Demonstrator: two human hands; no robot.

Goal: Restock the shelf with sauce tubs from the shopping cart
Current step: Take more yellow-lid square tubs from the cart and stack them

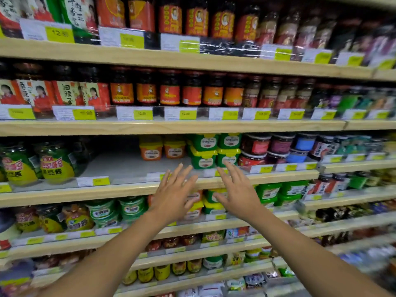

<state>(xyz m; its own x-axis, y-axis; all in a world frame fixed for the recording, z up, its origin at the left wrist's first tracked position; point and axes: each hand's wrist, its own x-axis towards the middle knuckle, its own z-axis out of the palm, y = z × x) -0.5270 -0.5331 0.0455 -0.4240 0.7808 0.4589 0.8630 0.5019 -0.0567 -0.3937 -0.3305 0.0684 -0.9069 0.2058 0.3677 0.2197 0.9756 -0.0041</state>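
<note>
— Left hand point(171, 196) and right hand point(237, 191)?
— Raised side by side, splayed flat with straight fingers, gripping nothing. Slightly blurred.

— Sauce tubs?
— Squat green plastic tubs with yellow lids point(204, 158), stacked two high and two across. At one o'clock from the left hand, eleven o'clock from the right. Overlapped in view by the right fingertips point(227, 166); impossible to tell whether touched. Rounded-square, glossy, with pale oval labels.

— Others of that kind?
— Squat orange plastic tubs with yellow lids point(151, 150), at eleven o'clock from the left hand, side by side, set further back than the green ones.

— Standing on what?
— On a pale wooden shelf point(85, 192) with a matt grey deck, seen at ten o'clock from the left hand. Fronted by a clear plastic rail point(128, 179) carrying white and yellow price tags point(100, 181).

— In the way?
— The rail and the wooden lip, between hands and tubs.

— Around?
— Far out at nine o'clock, tall jars with green and yellow labels point(56, 166). At one o'clock from the right hand, round dark jars with red labels point(255, 144), stacked two high, just beside the green tubs. One level down, more green and yellow tubs point(214, 207), partly hidden behind both palms.
</note>
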